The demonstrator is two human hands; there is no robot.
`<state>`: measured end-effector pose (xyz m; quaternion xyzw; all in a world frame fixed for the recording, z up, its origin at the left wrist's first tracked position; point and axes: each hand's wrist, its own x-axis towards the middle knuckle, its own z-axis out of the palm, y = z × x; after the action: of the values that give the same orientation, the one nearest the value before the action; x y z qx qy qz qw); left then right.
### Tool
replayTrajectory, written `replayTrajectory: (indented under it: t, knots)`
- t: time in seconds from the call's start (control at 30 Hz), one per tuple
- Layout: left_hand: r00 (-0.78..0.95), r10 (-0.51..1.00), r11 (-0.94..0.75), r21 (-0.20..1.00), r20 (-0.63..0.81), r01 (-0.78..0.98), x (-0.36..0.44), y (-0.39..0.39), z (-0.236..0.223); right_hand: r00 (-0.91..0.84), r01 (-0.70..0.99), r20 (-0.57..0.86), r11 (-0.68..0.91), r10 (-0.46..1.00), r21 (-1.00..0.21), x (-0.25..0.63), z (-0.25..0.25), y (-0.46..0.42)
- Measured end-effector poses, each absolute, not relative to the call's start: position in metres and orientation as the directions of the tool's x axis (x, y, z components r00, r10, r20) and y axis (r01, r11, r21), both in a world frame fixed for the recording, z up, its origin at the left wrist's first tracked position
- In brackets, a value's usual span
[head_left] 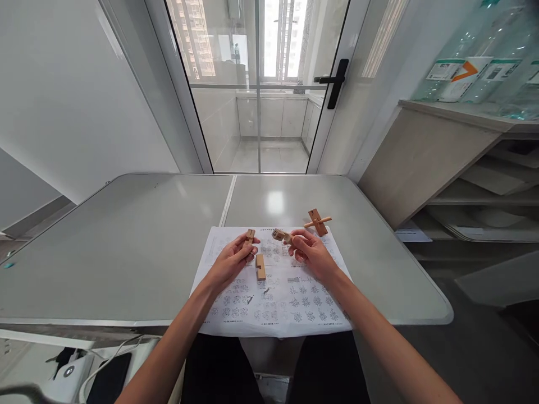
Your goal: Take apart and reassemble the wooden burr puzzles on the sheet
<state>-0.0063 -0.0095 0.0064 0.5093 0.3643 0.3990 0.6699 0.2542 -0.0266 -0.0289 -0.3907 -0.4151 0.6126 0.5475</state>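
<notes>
My left hand point(232, 259) is closed around a small notched wooden block point(250, 235), which sticks up past the fingertips. Between the thumb and fingers of my right hand point(310, 249) is another notched wooden puzzle piece point(279, 234), its end pointing left toward the first block. The two held pieces are apart. Below them, on the printed sheet point(278, 328), lies a loose wooden block point(260, 268) with a notch in its side. Beyond my right hand rests a flat wooden piece point(315, 216) with a thin wooden stick point(324, 221) crossing it.
The sheet lies on a grey table point(126, 252) near its front edge. A glass door point(278, 129) with a black handle point(336, 83) stands behind. At right is a shelf unit point(446, 151) carrying plastic bottles point(471, 73). Cables and a white device point(69, 373) sit lower left.
</notes>
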Motion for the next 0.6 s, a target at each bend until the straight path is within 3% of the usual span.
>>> replayTrajectory:
  t: [0.6]
  knots:
    - [0.528,0.849,0.026,1.000,-0.023,0.001,0.010,-0.018,-0.008,-0.106,-0.279,-0.058,-0.086,0.993,-0.956,0.256,-0.026,-0.031]
